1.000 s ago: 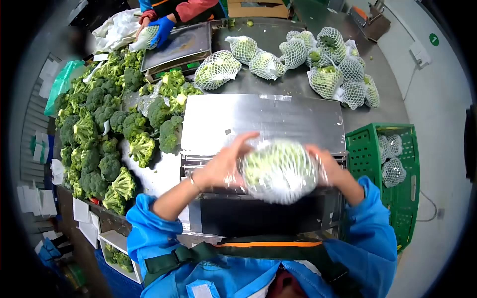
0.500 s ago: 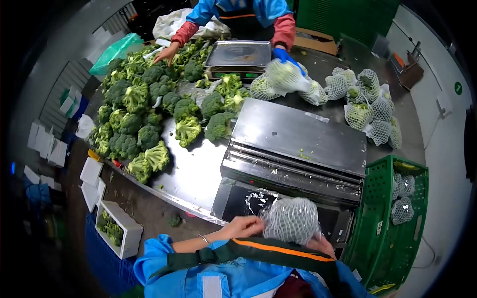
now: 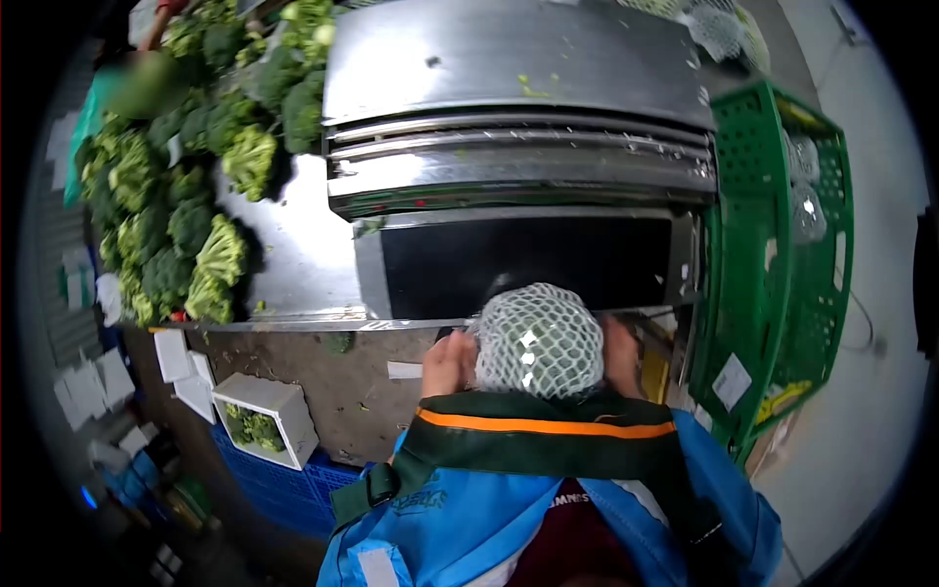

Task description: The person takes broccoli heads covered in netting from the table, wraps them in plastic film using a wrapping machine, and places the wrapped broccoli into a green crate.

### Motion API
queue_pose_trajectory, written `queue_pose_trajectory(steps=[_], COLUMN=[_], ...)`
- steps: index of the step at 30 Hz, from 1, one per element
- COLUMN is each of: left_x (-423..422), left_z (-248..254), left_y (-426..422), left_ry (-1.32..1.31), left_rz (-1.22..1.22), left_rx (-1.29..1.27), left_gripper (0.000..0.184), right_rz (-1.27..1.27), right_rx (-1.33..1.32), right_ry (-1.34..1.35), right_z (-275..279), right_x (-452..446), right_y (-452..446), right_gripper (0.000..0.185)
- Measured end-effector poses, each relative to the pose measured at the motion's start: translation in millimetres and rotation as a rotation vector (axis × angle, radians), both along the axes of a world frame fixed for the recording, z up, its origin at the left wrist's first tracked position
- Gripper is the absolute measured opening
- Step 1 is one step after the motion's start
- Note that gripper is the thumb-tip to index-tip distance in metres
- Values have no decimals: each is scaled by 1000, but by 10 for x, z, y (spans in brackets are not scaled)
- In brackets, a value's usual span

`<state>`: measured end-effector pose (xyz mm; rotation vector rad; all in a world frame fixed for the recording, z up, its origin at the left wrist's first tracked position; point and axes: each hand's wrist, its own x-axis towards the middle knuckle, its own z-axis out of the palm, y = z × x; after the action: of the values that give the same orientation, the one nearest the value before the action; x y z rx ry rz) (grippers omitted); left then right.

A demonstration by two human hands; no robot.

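A round bundle in white foam netting and clear film (image 3: 540, 342) is held close to my waist, at the front edge of the black plate (image 3: 528, 259) of the metal wrapping machine (image 3: 518, 64). My left hand (image 3: 450, 362) is pressed against its left side, fingers curled. On the right side, my right hand (image 3: 622, 357) grips it too, slightly blurred. The netting covers what is inside, so the contents cannot be made out.
Broccoli heads (image 3: 166, 215) are heaped on the metal table (image 3: 293, 245) at left. A green crate (image 3: 748, 245) with wrapped bundles stands at right. Below left, a white box (image 3: 303, 416) of broccoli rests on blue crates (image 3: 264, 479). A co-worker's arm (image 3: 155, 29) shows at top left.
The wrapped bundle has come down toward my waist, with both hands around its sides. My view has tilted downward, so the scale and most netted bundles behind the machine have left the frame.
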<state>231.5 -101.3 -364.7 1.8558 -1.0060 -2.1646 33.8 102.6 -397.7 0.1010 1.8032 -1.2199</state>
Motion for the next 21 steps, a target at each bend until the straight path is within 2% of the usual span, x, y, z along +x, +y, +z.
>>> queue_pose_trajectory(steps=[1,3,5,7,9,11,12,14,15,16,19,21], left_x=[-131,-366,-550,-729,-915,-1130,-1289,-1703,-1978,-2223,-2733,-2982], left_z=[-81,65,106,262,464,607,668,945,1361,1632,2058,1923], left_y=[25,26,39,-12,-96,-169,-181,-88,4,-38,-486,-970], left_ry=[-51,113,483,862,1169,1271,1260,1118,990,1036,918,611], left_rz=[-192,-421,-321,-188,-129,-172,-213,-383,-505,-726,-1287,-1119], left_rx=[-115,-71,-20,46,137,170,129,-158,-318,-575,-1307,-1593], left_gripper=[27,28,27,28,28,29,30,31,35,36,44,51], right_rz=[63,164,210,137,-111,-322,-363,93,139,62,-289,-422], right_rx=[-113,-310,-502,-705,-933,-1113,-1125,-731,-482,-495,-863,-993], right_ry=[-141,-432,-634,-797,-1020,-1124,-1070,-217,-43,-7,34,99], right_z=[92,409,811,1155,1499,1750,1866,1613,1383,1524,1897,1785], right_x=[75,122,44,21,-65,-232,-319,-512,-687,-925,-1800,-2481], right_y=[-126,-244,-329,-466,-529,-529,-493,-184,-48,48,722,1313], right_gripper=[27,30,36,45,55,65,71,76,73,69,56,49])
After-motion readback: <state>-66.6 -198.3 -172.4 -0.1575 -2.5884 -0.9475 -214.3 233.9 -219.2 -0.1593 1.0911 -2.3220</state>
